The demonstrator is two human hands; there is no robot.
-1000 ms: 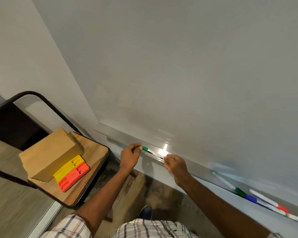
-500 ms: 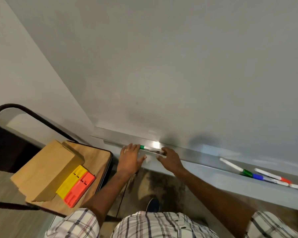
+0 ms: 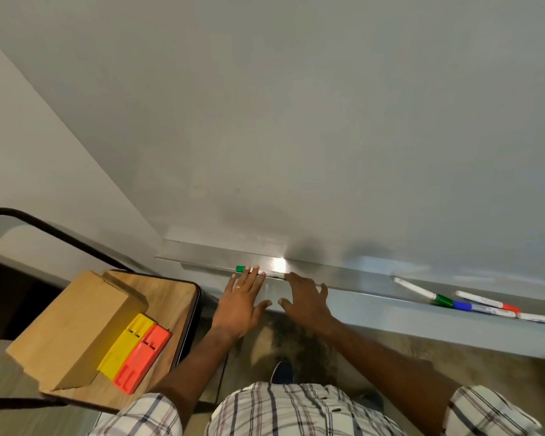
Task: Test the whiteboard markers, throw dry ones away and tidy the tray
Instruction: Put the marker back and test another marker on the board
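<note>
Left hand [image 3: 239,305] and right hand [image 3: 306,300] spread flat, fingertips touching the green-capped marker [image 3: 241,268] in the tray [image 3: 359,280]; more markers [image 3: 453,303] lie farther right

Shiny metal tray [image 3: 353,280], wood-grain tabletop [image 3: 173,297]

Green-capped marker [image 3: 240,268] flat in tray [image 3: 359,279], left end (mostly hidden); other markers [image 3: 482,307] clustered right.

dressed in a short-sleeved white shirt [image 3: 296,410] with dark plaid lines, wearing a ring [image 3: 239,287] on the left hand [image 3: 238,305] and a dark blue shoe [image 3: 282,371].
</note>
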